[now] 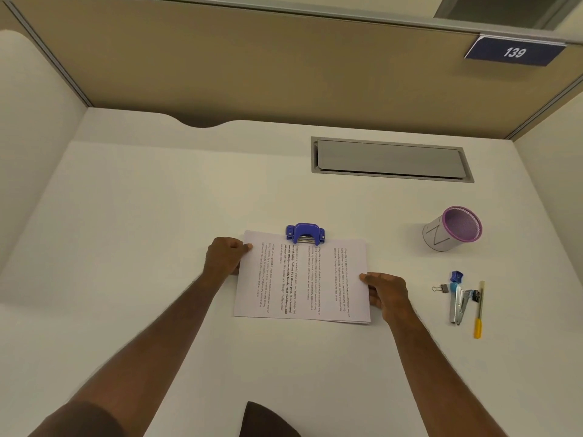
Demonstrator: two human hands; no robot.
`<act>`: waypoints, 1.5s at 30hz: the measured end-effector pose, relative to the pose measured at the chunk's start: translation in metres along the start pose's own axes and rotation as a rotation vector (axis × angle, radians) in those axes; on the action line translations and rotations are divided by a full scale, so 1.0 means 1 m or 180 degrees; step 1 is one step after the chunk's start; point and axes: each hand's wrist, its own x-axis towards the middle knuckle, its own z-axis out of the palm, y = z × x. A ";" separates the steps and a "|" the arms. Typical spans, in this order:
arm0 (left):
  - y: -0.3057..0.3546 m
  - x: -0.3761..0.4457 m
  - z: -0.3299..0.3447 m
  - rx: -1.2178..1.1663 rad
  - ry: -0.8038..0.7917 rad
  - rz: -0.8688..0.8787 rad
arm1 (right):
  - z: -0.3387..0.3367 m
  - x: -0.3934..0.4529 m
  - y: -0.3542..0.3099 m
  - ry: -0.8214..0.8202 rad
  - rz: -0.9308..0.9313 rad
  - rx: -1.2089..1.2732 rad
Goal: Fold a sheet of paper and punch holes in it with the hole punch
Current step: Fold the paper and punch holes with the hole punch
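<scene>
The folded paper (303, 279) lies flat on the white desk (157, 216), its far edge tucked into the mouth of the blue hole punch (305, 234). The left hand (224, 257) pinches its left edge, thumb on top; the right hand (386, 291) pinches the right edge likewise. The paper looks thin, light and limp, likely to slide or buckle, so holding both side edges seems wise.

hole punch (305, 234) on paper's (303, 279) far edge | cup (452, 229) right | stapler (459, 305) right
</scene>
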 end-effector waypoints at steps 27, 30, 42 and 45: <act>0.008 -0.013 0.000 -0.0145 0.0795 0.0585 | 0.006 0.004 0.028 0.0814 -0.2835 -0.1958; 0.009 -0.013 0.004 0.0009 0.0918 0.0761 | 0.022 0.017 0.030 0.0603 -0.3214 -0.2661; 0.036 0.003 0.039 0.0560 0.1181 0.1913 | 0.039 0.054 0.043 0.0345 -0.3094 -0.3755; 0.057 0.011 0.059 0.0752 0.1035 0.2220 | 0.040 0.054 0.043 0.0336 -0.3091 -0.3833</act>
